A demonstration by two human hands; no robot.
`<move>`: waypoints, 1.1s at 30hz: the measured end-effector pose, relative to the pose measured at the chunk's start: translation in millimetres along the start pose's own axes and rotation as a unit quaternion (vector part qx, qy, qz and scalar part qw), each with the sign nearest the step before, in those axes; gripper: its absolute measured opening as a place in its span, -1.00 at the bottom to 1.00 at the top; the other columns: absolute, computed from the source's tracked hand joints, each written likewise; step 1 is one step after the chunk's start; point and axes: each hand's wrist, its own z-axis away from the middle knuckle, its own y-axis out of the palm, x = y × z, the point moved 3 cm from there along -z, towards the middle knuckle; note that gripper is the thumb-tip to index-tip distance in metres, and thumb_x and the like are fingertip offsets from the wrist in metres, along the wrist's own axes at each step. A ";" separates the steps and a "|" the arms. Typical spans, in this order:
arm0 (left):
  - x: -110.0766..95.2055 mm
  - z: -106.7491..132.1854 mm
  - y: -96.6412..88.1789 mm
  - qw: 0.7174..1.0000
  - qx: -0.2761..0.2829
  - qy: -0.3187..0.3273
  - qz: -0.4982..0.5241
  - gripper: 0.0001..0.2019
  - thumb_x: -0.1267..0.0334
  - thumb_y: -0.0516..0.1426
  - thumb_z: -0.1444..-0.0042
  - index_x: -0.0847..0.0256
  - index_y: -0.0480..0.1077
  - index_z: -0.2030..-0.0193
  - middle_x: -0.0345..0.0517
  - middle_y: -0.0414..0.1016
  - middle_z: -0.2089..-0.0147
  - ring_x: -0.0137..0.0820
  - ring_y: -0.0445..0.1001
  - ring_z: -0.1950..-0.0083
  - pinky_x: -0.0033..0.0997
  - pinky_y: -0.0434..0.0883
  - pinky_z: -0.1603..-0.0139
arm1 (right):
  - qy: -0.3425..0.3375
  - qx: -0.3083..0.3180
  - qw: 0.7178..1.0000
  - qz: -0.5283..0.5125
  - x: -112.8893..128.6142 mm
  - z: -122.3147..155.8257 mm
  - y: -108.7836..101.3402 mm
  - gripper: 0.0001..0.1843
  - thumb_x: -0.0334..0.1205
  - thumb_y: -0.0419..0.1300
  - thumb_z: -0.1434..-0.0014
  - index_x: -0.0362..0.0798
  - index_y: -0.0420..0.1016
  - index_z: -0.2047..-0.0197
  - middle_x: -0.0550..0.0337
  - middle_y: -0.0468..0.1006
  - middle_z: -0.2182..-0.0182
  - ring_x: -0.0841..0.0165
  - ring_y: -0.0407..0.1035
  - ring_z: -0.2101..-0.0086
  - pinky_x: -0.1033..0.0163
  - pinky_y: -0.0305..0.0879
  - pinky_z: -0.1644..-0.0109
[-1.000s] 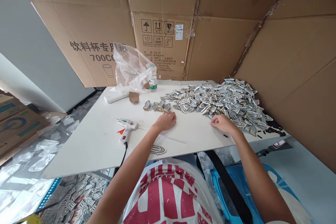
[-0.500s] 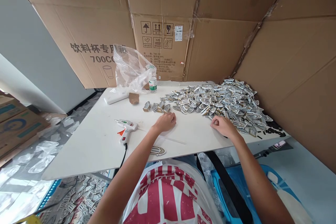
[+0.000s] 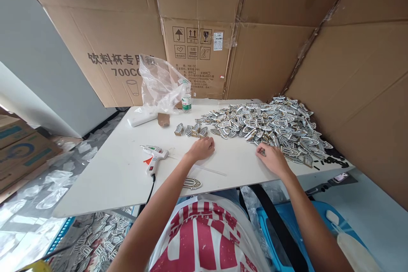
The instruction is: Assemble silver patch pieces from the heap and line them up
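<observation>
My left hand (image 3: 203, 148) rests closed on the white table, knuckles up; whatever it holds, if anything, is hidden. Just beyond it stand a few small stacks of grey ornate metal-looking pieces (image 3: 195, 130). At the near edge of a large pile of the same flat, pointed pieces (image 3: 274, 123) is my right hand (image 3: 270, 158). Its fingers are curled in a pinch, and I cannot make out what is between them. One single ornate piece (image 3: 192, 183) lies by the table's front edge, partly behind my left forearm. A clear glue stick (image 3: 212, 171) lies between my arms.
A white glue gun (image 3: 154, 159) with a cord lies left of my left arm. Behind it are a cardboard scrap (image 3: 163, 120), a clear plastic bag (image 3: 161, 87) and a bottle (image 3: 186, 103). Cardboard walls (image 3: 270, 59) enclose the table's back and right. Small black pieces (image 3: 336, 160) lie at right.
My right hand has turned slightly, its fingertips still curled by the pile. My left hand stays in the same place on the table. The whole view has shifted very slightly.
</observation>
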 end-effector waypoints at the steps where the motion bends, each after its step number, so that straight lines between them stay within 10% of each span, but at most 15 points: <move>1: -0.3 0.1 -0.2 1.000 0.000 0.000 0.000 -0.86 0.33 0.08 -0.33 0.13 0.46 0.09 -0.03 0.62 0.01 -0.20 0.60 0.05 -0.28 0.40 0.11 | -0.004 0.001 1.000 0.008 1.7 1.0 0.5 -0.90 -0.30 0.19 -0.27 0.09 0.53 0.21 0.19 0.72 0.23 0.19 0.54 0.26 0.19 0.18 0.24; 17: 0.2 0.1 1.4 1.000 -0.006 0.004 0.001 -0.86 0.34 0.09 -0.34 0.13 0.47 0.08 -0.03 0.62 0.02 -0.20 0.60 0.05 -0.28 0.39 0.12 | 0.025 -0.058 0.993 0.099 13.6 -3.7 5.6 -0.73 -0.35 0.10 -0.32 0.03 0.59 0.34 0.07 0.70 0.29 0.19 0.43 0.35 0.15 0.05 0.31; 33: 2.5 0.1 -2.3 1.000 -0.002 0.007 0.001 -0.85 0.34 0.07 -0.34 0.13 0.46 0.10 -0.02 0.61 0.02 -0.21 0.59 0.06 -0.28 0.40 0.10 | -0.139 0.021 0.989 0.035 61.6 -15.2 26.1 -0.70 -0.35 0.10 -0.43 0.07 0.67 0.15 0.14 0.71 0.15 0.23 0.54 0.20 0.22 0.22 0.15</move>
